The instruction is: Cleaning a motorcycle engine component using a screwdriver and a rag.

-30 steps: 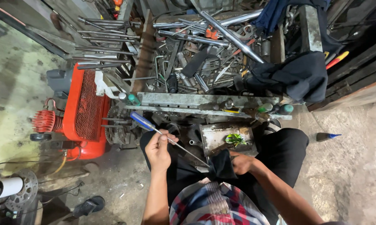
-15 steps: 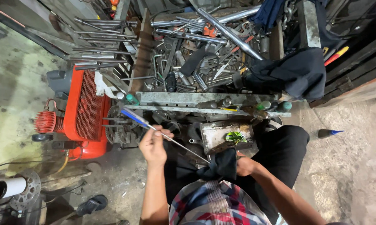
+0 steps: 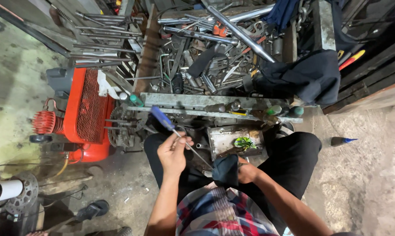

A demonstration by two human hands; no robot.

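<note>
Left hand (image 3: pixel 173 153) pinches blue-handled screwdriver (image 3: pixel 180 135); right hand (image 3: pixel 245 171) clamps dark rag (image 3: pixel 226 169) on its tip near metal block (image 3: pixel 230 140); wipe steadily.

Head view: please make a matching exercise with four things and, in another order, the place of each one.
Things:
1. screwdriver with the blue handle
2. dark cloth
3. orange compressor
4. blue-tipped bottle

Places:
A. lying on the bare floor at the person's right
B. held in the left hand
C. standing at the person's left, beside the tool pile
D. gripped in the right hand

Pairs: 1-B, 2-D, 3-C, 4-A
</note>
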